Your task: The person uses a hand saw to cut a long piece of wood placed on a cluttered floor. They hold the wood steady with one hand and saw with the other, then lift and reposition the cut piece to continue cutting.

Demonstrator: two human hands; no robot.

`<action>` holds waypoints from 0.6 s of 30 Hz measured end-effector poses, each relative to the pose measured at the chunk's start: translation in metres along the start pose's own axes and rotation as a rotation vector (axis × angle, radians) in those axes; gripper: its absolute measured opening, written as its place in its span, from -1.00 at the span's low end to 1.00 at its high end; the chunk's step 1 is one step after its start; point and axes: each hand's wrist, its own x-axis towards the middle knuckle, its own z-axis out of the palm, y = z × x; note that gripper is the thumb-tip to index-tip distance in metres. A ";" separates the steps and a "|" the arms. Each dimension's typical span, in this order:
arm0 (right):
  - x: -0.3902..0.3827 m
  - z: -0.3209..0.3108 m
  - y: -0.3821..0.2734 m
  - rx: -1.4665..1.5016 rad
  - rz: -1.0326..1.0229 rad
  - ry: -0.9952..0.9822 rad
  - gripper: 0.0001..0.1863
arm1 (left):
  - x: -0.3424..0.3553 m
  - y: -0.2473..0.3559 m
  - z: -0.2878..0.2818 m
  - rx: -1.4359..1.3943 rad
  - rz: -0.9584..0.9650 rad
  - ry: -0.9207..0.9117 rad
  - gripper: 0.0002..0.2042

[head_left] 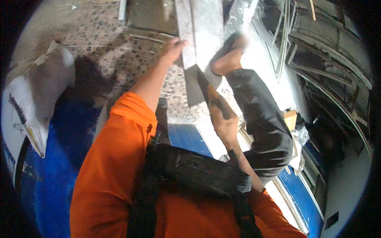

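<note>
A long pale grey board (206, 29) runs away from me over the pebble-patterned floor, its near end in shadow. At its left edge my left hand (173, 49) is closed on the board, fingers over the rim. My right hand (224, 121) is wrapped round the wooden handle of a handsaw (214, 96). The dark blade points away from me and lies against the board near its shaded end; its teeth cannot be made out. My right foot (228, 63), in a dark sandal, is planted at the board's right side.
A white sack (43, 79) stands on the left by a blue surface (67, 146). Thin metal strips and frames (325, 59) are heaped at the far right. Other strips (152, 37) lie on the floor beyond my left hand. Paper scraps (297, 148) lie right of my knee.
</note>
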 end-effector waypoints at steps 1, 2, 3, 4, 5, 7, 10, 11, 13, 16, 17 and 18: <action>-0.009 -0.004 -0.010 0.055 0.023 -0.006 -0.56 | -0.009 0.000 -0.003 0.067 -0.033 0.012 -0.47; -0.010 -0.008 -0.010 0.084 0.177 -0.034 -0.54 | 0.007 -0.017 -0.004 0.095 0.065 0.041 -0.43; 0.000 -0.008 -0.012 0.106 0.307 -0.075 -0.52 | 0.011 -0.041 -0.009 0.140 0.075 0.087 -0.43; 0.014 0.002 -0.005 0.058 0.133 -0.084 -0.51 | 0.020 -0.056 -0.027 0.184 0.098 0.170 -0.44; 0.030 0.006 0.000 0.045 0.077 -0.082 -0.52 | 0.017 -0.058 -0.021 0.204 0.090 0.141 -0.44; 0.034 0.011 0.014 0.001 0.031 -0.058 -0.53 | 0.010 -0.063 -0.020 0.239 0.074 0.101 -0.45; 0.066 0.000 0.000 -0.413 -0.158 -0.187 -0.57 | -0.016 -0.035 0.001 0.275 0.022 -0.006 -0.49; 0.078 0.003 -0.019 -0.714 -0.329 -0.264 -0.57 | -0.017 -0.033 -0.005 0.208 0.001 -0.007 -0.51; 0.061 0.004 -0.016 -0.475 -0.001 -0.242 -0.56 | -0.021 -0.027 -0.006 0.069 -0.039 -0.039 -0.54; -0.030 -0.023 -0.008 -0.215 0.112 -0.050 -0.49 | -0.003 -0.047 -0.011 -0.017 0.023 -0.055 -0.62; -0.063 -0.040 -0.030 -0.122 0.360 -0.121 -0.50 | -0.007 -0.056 -0.024 -0.076 0.000 -0.050 -0.63; -0.099 -0.061 -0.017 0.092 0.335 -0.042 -0.48 | -0.017 -0.037 -0.016 -0.073 -0.020 -0.082 -0.63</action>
